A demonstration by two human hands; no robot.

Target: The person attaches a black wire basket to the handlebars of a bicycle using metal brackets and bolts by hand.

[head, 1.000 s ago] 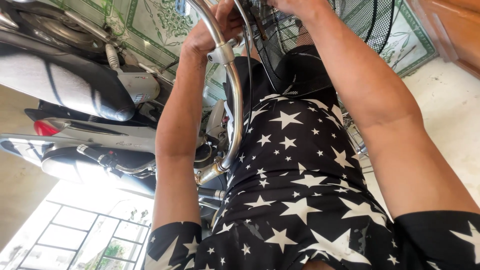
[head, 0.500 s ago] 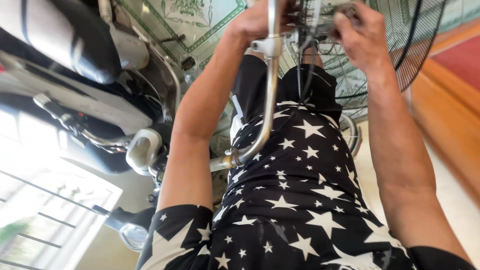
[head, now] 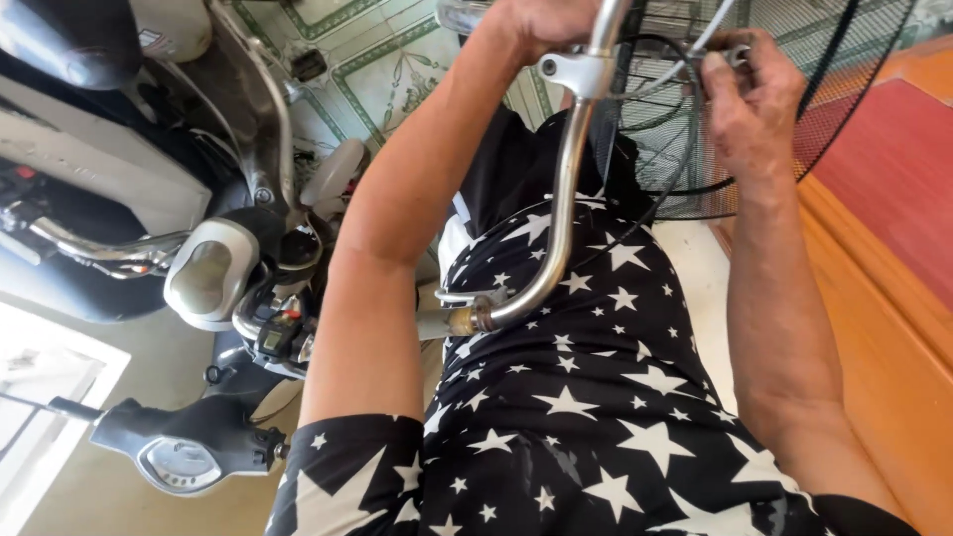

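Note:
A curved chrome handlebar (head: pixel 559 208) rises from my lap to the top of the view. My left hand (head: pixel 536 22) is closed around its upper end, just above a grey clamp (head: pixel 579 71). My right hand (head: pixel 751 99) is up at the right, against a black wire basket (head: pixel 854 89). Its fingers pinch a thin cable (head: pixel 711 28) at the basket's rim. Black cables (head: pixel 685 149) loop down between the bar and the basket. Black clothing with white stars (head: pixel 596 417) fills the lower view.
Parked scooters crowd the left: a grey mirror (head: pixel 206 274), a black scooter front with a round gauge (head: pixel 179 459) and a dark seat (head: pixel 69 40). An orange wooden surface (head: pixel 884 337) runs along the right. Patterned floor tiles (head: pixel 397 69) show at the top.
The view has swung left and down, so the scooters' mirror and gauge now show. My left hand stays on the bar. My right hand has stayed at the basket, working the cable.

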